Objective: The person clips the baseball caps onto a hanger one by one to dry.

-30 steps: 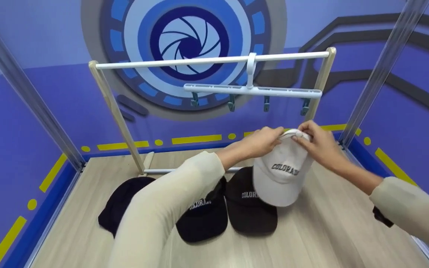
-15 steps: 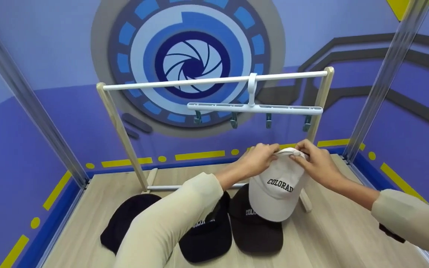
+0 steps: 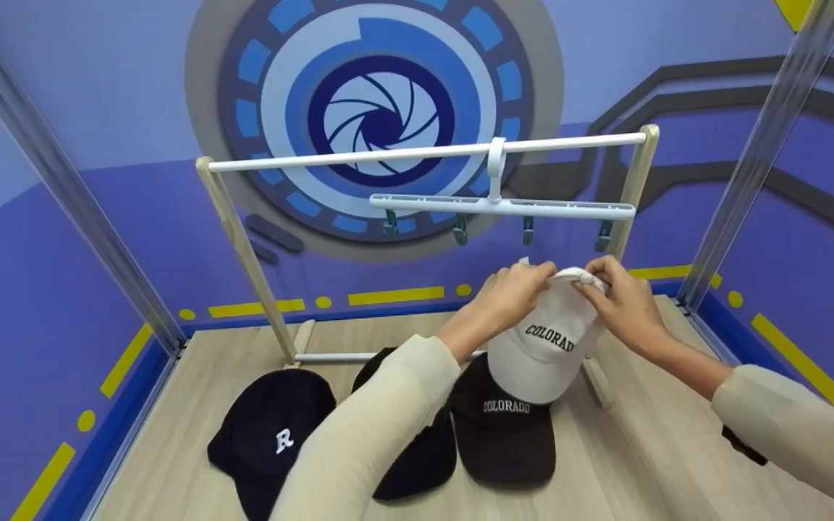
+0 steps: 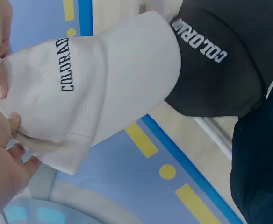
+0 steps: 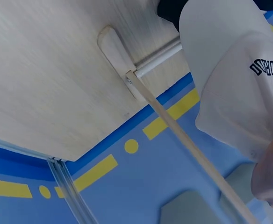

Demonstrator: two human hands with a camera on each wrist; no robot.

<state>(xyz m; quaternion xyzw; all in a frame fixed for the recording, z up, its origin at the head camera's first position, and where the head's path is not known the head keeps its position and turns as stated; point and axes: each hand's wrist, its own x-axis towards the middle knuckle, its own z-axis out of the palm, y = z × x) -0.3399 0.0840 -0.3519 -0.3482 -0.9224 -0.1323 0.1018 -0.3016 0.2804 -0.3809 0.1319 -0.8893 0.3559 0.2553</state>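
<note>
Between both hands a white cap (image 3: 544, 362) hangs brim down, with dark "COLORADO" lettering on its front. My left hand (image 3: 510, 293) pinches the left side of its crown, and my right hand (image 3: 623, 300) pinches the right side. In the left wrist view the left thumb (image 4: 14, 122) presses the crown's fabric. Just above the hands is a white clip hanger (image 3: 569, 210) with several dark green clips (image 3: 528, 230); the cap is apart from them. Below the brim, a dark brown COLORADO cap (image 3: 505, 449) lies on the table, partly covered by the white one.
The hanger hooks over the white rail (image 3: 359, 157) of a wooden-legged rack (image 3: 243, 253). At the left of the wood-grain table (image 3: 178, 434) lies a navy cap (image 3: 272, 412) marked R. A black cap (image 3: 424, 463) is partly behind the left sleeve. Blue printed walls (image 3: 135, 239) enclose the table.
Both hands have raised the white cap a little closer to the hanger's clips, uncovering the brown cap's lettering. The head view has shifted, and the R on the navy cap now shows.
</note>
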